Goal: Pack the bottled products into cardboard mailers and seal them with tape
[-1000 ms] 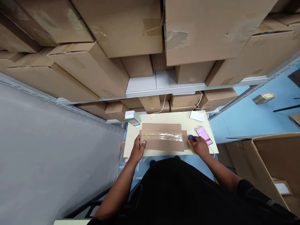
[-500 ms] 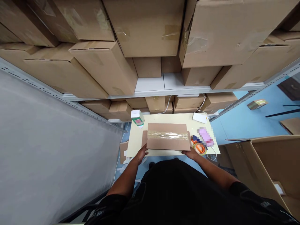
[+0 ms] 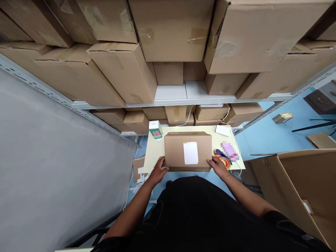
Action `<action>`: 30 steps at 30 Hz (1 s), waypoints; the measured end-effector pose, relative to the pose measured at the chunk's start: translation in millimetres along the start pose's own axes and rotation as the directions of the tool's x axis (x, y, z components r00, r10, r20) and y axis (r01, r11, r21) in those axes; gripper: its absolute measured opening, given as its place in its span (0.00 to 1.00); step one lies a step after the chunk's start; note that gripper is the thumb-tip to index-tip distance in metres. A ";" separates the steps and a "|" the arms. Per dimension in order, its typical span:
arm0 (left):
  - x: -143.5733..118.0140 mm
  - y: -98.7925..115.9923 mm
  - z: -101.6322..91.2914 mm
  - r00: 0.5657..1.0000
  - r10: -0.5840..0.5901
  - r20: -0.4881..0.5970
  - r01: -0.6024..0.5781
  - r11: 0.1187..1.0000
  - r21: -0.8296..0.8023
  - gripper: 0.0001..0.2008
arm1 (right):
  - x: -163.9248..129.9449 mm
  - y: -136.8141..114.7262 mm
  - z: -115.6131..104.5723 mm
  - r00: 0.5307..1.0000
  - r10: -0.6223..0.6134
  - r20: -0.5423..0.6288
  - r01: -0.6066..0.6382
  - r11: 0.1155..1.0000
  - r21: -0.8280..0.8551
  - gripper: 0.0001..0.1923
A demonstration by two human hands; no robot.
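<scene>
A brown cardboard box [image 3: 174, 150] with a white label [image 3: 190, 153] on its upper face lies across the cream table [image 3: 152, 157], near its front edge. My left hand [image 3: 158, 171] grips its near left corner, thumb at the front and fingers along the side. At the near right corner, my right hand [image 3: 218, 167] holds the box with its thumb on top; the other fingers are partly hidden. Right of the box are an orange tape roll [image 3: 225, 162] and a dark blue tool [image 3: 219, 153], partly overlapping.
A green and white carton [image 3: 155, 130], a white device [image 3: 223, 130] with a cable and a blurred pink item [image 3: 230, 151] rest on the table. Boxes fill the shelf [image 3: 168, 101] overhead. A large open carton [image 3: 273, 185] stands at the right, a grey wall [image 3: 57, 157] at the left.
The box has been turned over: its taped face was up before, and now the labelled face shows. My right thumb has come onto the top; both hands stay at the near corners.
</scene>
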State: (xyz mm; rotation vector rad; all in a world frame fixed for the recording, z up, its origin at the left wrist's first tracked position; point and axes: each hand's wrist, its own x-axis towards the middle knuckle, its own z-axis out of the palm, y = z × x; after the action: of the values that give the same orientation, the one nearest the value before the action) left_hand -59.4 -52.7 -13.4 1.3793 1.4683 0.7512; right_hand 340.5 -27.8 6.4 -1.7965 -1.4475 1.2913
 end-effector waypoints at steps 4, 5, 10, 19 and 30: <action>-10.5 17.7 -3.0 0.993 0.114 -0.033 -0.098 0.942 0.321 0.39 | -4.4 -12.5 -6.4 0.996 -0.024 -0.085 0.021 0.999 -0.029 0.22; -12.4 20.2 -2.5 0.989 0.140 -0.047 -0.112 0.919 0.379 0.39 | -4.5 -14.5 -8.0 0.996 -0.029 -0.089 0.026 0.999 -0.035 0.21; -9.9 22.0 5.9 0.977 0.207 -0.060 -0.146 0.840 0.522 0.38 | 2.5 -15.0 -9.7 0.997 0.025 -0.078 -0.030 0.998 -0.060 0.20; -11.5 15.8 13.0 0.926 0.292 -0.240 -0.163 0.881 0.445 0.28 | 14.0 21.0 -14.2 0.971 0.237 -0.018 -0.230 0.955 0.188 0.29; -0.6 -53.1 -9.0 0.883 -0.469 0.003 0.412 0.773 -0.482 0.24 | 6.3 71.7 -2.0 0.932 0.347 0.102 -0.362 0.886 0.291 0.27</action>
State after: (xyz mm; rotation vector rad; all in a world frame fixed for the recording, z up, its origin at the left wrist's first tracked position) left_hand -88.2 -61.1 -58.1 0.5896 1.4957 0.8180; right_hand 375.6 -44.2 -54.3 -1.8786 -0.8954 1.6454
